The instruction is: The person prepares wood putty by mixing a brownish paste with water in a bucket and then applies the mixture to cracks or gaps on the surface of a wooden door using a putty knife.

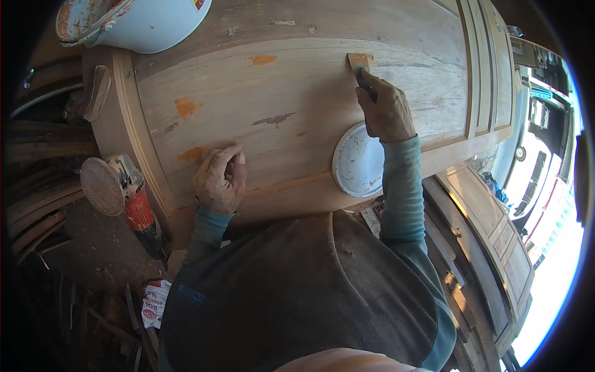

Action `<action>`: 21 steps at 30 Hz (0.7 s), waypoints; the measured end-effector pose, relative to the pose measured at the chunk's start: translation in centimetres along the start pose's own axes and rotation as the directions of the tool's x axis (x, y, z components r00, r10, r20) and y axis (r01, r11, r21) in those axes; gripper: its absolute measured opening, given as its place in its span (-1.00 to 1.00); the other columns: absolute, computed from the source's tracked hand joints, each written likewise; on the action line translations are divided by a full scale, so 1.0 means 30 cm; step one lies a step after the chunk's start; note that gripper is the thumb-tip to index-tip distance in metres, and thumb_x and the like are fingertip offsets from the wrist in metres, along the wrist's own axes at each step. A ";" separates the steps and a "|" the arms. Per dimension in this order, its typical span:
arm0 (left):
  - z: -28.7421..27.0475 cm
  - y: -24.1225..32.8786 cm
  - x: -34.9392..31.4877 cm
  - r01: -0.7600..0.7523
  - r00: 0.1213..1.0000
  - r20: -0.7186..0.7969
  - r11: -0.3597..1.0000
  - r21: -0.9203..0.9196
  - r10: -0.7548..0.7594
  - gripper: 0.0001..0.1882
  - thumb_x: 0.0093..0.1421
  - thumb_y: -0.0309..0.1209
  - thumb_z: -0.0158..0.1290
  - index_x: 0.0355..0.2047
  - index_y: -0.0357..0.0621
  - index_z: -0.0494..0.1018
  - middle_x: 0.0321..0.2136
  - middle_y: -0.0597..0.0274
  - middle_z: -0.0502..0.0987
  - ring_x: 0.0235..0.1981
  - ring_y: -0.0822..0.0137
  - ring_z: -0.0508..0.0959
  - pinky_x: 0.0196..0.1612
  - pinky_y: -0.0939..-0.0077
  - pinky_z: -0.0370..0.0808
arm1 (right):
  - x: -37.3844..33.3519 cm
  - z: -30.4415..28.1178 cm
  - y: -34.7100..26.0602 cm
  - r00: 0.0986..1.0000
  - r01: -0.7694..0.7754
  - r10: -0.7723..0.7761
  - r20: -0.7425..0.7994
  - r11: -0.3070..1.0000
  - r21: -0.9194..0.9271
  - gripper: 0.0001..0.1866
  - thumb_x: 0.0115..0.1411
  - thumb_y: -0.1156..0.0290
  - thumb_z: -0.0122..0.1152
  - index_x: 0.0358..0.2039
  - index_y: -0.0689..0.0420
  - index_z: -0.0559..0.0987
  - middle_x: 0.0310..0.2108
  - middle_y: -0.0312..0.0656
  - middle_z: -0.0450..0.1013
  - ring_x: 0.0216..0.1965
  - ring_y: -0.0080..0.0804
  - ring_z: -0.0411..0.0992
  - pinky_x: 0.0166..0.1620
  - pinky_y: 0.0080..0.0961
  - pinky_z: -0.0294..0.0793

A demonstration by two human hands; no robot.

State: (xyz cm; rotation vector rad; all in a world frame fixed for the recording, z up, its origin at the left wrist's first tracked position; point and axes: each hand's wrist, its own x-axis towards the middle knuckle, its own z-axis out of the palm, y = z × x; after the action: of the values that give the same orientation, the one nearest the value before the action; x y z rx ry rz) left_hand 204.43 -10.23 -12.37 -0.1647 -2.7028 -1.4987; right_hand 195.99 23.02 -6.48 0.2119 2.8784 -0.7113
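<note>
My right hand (pixel 387 108) grips a putty knife (pixel 361 67), its blade smeared with orange filler and lying against the pale wooden door panel (pixel 322 87). Below that hand is a round white lid (pixel 356 161) with orange specks, partly covered by my right forearm. My left hand (pixel 222 180) rests near the panel's near edge with fingers curled in; what they hold, if anything, is hidden. Orange filler patches (pixel 187 107) dot the panel's left half, one just beside my left hand. A dark rough streak (pixel 274 119) marks the wood between my hands.
A white bucket (pixel 152 25) with a stained rim stands at the far left of the door. An angle grinder (pixel 137 204) with a round disc sits by the left end. Stacked wooden panels (pixel 489 217) lean at the right, and a printed bag (pixel 155 302) lies lower left.
</note>
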 end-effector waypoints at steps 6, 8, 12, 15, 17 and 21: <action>0.008 -0.012 0.000 -0.049 0.999 -0.023 0.999 0.013 0.049 -0.83 0.28 -0.56 0.22 -0.12 -0.17 0.64 -0.38 0.22 0.63 -0.51 0.42 0.59 -0.47 0.54 0.54 | -0.077 -0.074 -0.074 0.967 -0.169 0.111 0.228 0.953 0.252 -0.59 0.31 0.38 0.19 0.12 0.31 0.58 -0.47 0.00 0.58 -0.63 -0.33 0.51 -0.39 -0.34 0.50; 0.013 -0.016 -0.002 -0.067 0.997 -0.038 0.997 0.029 0.068 -0.83 0.28 -0.56 0.22 -0.13 -0.17 0.64 -0.38 0.21 0.63 -0.51 0.41 0.59 -0.47 0.54 0.54 | -0.110 -0.043 -0.059 0.982 -0.148 0.096 0.162 0.928 0.343 -0.58 0.31 0.38 0.20 0.14 0.30 0.58 -0.48 -0.03 0.59 -0.66 -0.42 0.48 -0.42 -0.37 0.49; 0.018 -0.018 -0.010 -0.063 0.997 -0.047 0.998 0.011 0.064 -0.85 0.28 -0.57 0.22 -0.14 -0.18 0.64 -0.38 0.19 0.63 -0.50 0.40 0.58 -0.48 0.54 0.52 | -0.171 -0.020 0.000 0.985 -0.169 0.152 0.078 0.926 0.339 -0.55 0.31 0.39 0.23 0.18 0.29 0.57 -0.42 -0.04 0.62 -0.47 -0.37 0.56 -0.28 -0.38 0.53; 0.012 -0.014 -0.010 -0.080 0.996 -0.044 0.996 0.031 0.082 -0.86 0.29 -0.56 0.21 -0.15 -0.19 0.64 -0.38 0.19 0.63 -0.51 0.39 0.57 -0.48 0.53 0.51 | -0.176 -0.030 0.024 0.978 -0.209 0.196 0.071 0.911 0.355 -0.53 0.31 0.38 0.24 0.19 0.28 0.56 -0.41 -0.04 0.62 -0.42 -0.36 0.56 -0.24 -0.38 0.53; 0.012 -0.012 -0.008 -0.064 0.997 -0.031 0.998 0.031 0.065 -0.87 0.30 -0.55 0.20 -0.15 -0.19 0.64 -0.38 0.18 0.63 -0.50 0.38 0.58 -0.46 0.53 0.51 | -0.184 -0.038 0.042 0.973 -0.230 0.219 0.072 0.898 0.375 -0.54 0.30 0.38 0.24 0.19 0.28 0.56 -0.43 -0.04 0.61 -0.43 -0.36 0.56 -0.25 -0.37 0.52; 0.020 -0.003 -0.004 -0.115 0.992 -0.050 0.990 0.082 0.119 -0.88 0.31 -0.53 0.19 -0.16 -0.19 0.64 -0.37 0.18 0.63 -0.48 0.36 0.59 -0.43 0.51 0.53 | -0.188 -0.062 0.043 0.967 -0.256 0.237 0.097 0.875 0.412 -0.55 0.31 0.38 0.24 0.18 0.28 0.56 -0.46 -0.03 0.59 -0.45 -0.32 0.56 -0.28 -0.32 0.52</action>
State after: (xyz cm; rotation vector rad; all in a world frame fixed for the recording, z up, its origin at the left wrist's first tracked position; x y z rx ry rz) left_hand 204.56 -9.78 -12.77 -0.2701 -2.6534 -1.3429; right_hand 201.47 24.47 -4.32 0.5986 2.5504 -1.2570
